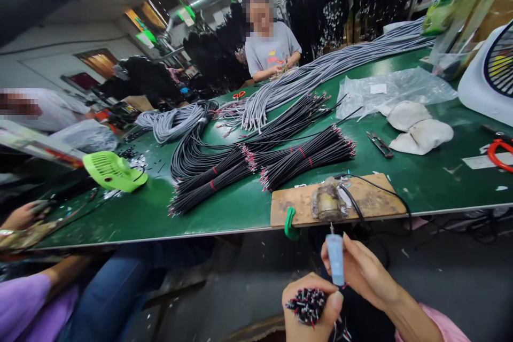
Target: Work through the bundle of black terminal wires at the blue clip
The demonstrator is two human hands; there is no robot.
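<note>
Below the table's near edge, my left hand [310, 304] is closed round a bundle of thin black wires [308, 304] whose red and white stripped ends face me. My right hand [363, 270] grips a light blue pen-like tool [335, 257], its metal tip pointing up toward a wooden board [377, 197]. That board is clamped to the green table [140, 214] with a green clip [289, 223] and carries a small metal pot [328, 203] with a black cord running off it.
Bundles of black wires [264, 163] and grey cables [320, 72] lie across the table. Green fan [113, 171] at left, white fan [491, 72] at right, white gloves [417, 128], cutters [379, 144], plastic bag [393, 91]. A person sits opposite; another person's arm [24, 219] is at left.
</note>
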